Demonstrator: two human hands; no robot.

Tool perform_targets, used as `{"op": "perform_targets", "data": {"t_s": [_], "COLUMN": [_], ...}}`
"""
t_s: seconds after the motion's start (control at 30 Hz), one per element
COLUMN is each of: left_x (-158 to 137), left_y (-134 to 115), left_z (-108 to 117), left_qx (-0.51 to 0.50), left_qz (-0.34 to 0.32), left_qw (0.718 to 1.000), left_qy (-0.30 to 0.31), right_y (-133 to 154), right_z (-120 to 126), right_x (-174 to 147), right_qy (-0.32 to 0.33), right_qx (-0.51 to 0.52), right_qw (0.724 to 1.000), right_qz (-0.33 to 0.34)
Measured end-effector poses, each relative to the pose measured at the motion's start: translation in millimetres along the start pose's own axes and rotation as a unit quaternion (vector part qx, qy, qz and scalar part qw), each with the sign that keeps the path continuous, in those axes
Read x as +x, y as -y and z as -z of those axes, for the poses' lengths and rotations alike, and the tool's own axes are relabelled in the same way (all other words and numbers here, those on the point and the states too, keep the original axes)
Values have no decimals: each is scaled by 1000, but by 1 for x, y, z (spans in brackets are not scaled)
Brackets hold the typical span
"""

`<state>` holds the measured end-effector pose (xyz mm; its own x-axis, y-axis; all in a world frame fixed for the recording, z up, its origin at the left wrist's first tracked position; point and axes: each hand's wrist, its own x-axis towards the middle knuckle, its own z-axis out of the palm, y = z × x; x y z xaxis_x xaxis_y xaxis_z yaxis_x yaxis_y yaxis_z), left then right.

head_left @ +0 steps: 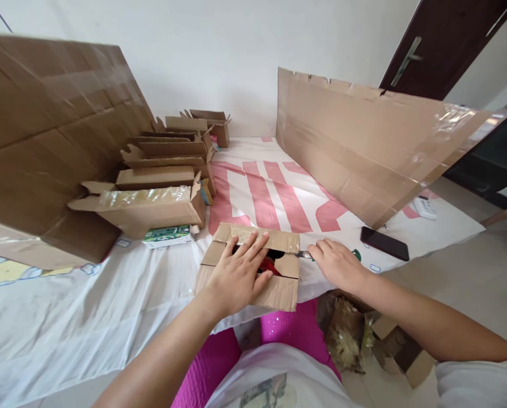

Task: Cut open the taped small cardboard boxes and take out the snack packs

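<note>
A small cardboard box (285, 292) lies at the front edge of the cloth-covered table, its top flaps partly parted. Something red and black (270, 265) shows through the gap, too hidden to name. Across the top rests my left hand (243, 272), fingers spread flat and pressing on the flaps. My right hand (336, 262) is closed around a box cutter (305, 255). The blade points left and reaches the box's right end, while a bit of green handle shows behind the hand.
Several opened cardboard boxes (151, 207) line up at left beside a large carton (62, 130). A green-and-white packet (168, 237) lies before them. A big cardboard panel (342, 147) stands at right, near a phone (384, 243) and a white device (424, 207). Cardboard scraps (347, 334) lie on the floor.
</note>
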<state>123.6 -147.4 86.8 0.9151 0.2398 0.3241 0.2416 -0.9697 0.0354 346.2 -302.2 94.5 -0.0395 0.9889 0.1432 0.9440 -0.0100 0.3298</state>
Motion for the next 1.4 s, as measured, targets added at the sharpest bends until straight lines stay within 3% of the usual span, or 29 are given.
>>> {"op": "perform_targets", "data": {"t_s": [0.2, 0.37, 0.53, 0.7, 0.8, 0.9, 1.0, 1.1, 1.23, 1.3, 1.4], "left_x": [-3, -2, -2, 0, 3, 4, 0, -8, -14, -14, -12], "left_y": [2, 1, 1, 1, 5, 17, 41, 69, 95, 100, 104], "left_z": [-1, -2, -1, 6, 13, 20, 23, 21, 14, 11, 8], "left_qx": [3, -2, -4, -10, 10, 39, 19, -70, -223, -283, -349], "left_qz": [-2, 2, 1, 13, 54, 143, 187, 195, 215, 242, 262], "left_qw": [1000, 1000, 1000, 1000, 996, 982, 980, 978, 951, 928, 899], "left_qy": [-6, -4, -3, -13, -68, -119, -64, 11, 14, -8, -40], "right_y": [-3, -31, -39, -42, -43, -38, -32, -29, -28, -26, -17], "right_z": [-4, -17, -16, -16, -28, -49, -73, -89, -92, -86, -75], "right_x": [8, 12, 15, 19, 20, 20, 21, 28, 44, 53, 63], "right_qy": [9, 44, 44, 65, 104, 116, 119, 103, 46, -3, -77], "right_qx": [3, 18, 59, 109, 145, 199, 233, 252, 296, 387, 583], "right_qw": [1000, 998, 996, 983, 970, 961, 954, 953, 946, 916, 805], "right_qz": [24, -42, -44, -134, -165, -156, -147, -136, -122, -104, -82]}}
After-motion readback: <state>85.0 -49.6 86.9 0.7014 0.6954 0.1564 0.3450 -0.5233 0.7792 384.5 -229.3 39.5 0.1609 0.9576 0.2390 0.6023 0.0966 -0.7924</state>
